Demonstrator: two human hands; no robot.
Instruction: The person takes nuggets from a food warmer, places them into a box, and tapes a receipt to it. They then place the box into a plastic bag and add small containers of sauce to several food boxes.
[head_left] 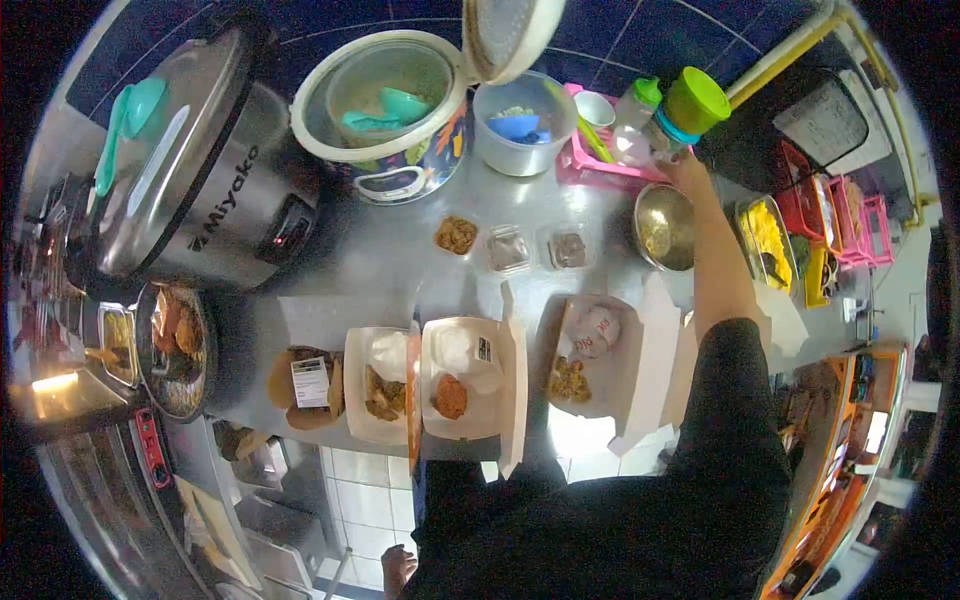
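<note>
Green-capped bottle stands at the counter's far edge, right hand at its base, fingers wrapped around it. Lifted carelessly, it might tip into the metal bowl. Left hand unseen.

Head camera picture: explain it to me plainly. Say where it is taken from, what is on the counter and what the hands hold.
The camera sits on a person's head and looks down with a fisheye lens, so everything curves. The dark shape at the bottom is the person's own body. Their right hand reaches out to a bottle with a green cap, by a pink tray; the grip itself is hard to make out. The left hand is not in view. On the steel counter lie open food boxes with rice and fried pieces, three small sauce cups, a metal bowl, an open rice cooker with a scoop inside, and a larger closed cooker.
</note>
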